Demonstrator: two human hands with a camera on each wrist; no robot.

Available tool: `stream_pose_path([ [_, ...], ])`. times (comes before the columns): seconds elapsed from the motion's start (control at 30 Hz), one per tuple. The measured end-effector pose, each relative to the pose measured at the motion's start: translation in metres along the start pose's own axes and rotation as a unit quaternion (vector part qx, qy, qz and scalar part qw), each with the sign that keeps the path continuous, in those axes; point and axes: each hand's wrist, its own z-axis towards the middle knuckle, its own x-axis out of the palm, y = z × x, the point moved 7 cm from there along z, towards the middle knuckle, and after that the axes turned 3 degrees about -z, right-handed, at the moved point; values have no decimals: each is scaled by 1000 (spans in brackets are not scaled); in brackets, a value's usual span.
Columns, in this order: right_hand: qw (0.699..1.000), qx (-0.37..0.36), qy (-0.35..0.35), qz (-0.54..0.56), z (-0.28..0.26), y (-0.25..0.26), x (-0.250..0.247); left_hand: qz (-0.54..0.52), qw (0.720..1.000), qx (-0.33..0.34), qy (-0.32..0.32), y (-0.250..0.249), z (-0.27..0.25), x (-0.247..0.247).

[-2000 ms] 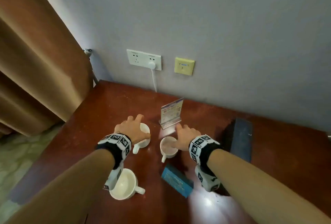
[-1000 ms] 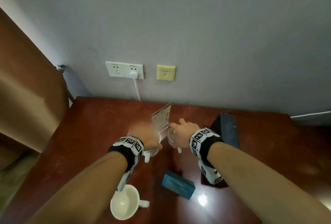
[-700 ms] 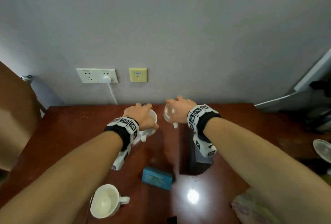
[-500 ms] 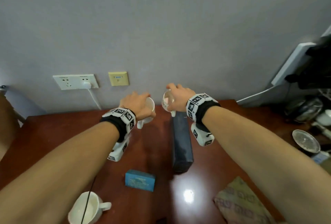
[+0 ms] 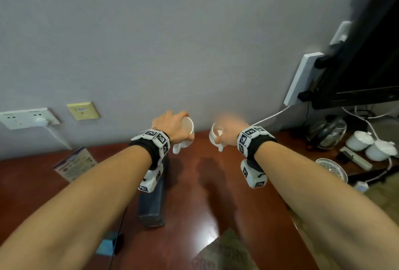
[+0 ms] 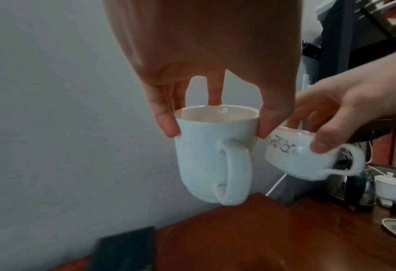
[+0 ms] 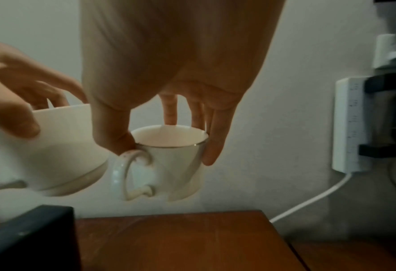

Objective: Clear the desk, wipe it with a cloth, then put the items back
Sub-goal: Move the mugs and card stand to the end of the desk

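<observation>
Carrying both cups above the red-brown wooden desk [image 5: 190,183]: left hand [image 6: 204,60] fingertips pinch the plain white ceramic mug [image 6: 213,155] by its rim, right hand [image 7: 169,69] pinches the gold-rimmed white teacup [image 7: 169,163] likewise. Rim-only grips, cups nearly touching: a knock could drop one.

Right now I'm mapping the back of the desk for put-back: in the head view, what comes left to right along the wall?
White wall socket → yellow wall plate → left hand with plain white mug → right hand with patterned cup → glass kettle → lidded white cups.
</observation>
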Motion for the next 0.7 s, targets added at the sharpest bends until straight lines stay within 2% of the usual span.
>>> stream_pose_path([
  [0.17, 998, 51, 21, 18, 5, -78, 20, 0, 999, -3, 38, -47, 26, 39],
  [0.3, 996, 70, 32, 33, 21, -115, 34, 12, 998, 2, 67, -68, 48, 68],
  [0.7, 994, 63, 86, 31, 98, -154, 88, 3, 991, 22, 133, -101, 124, 137],
])
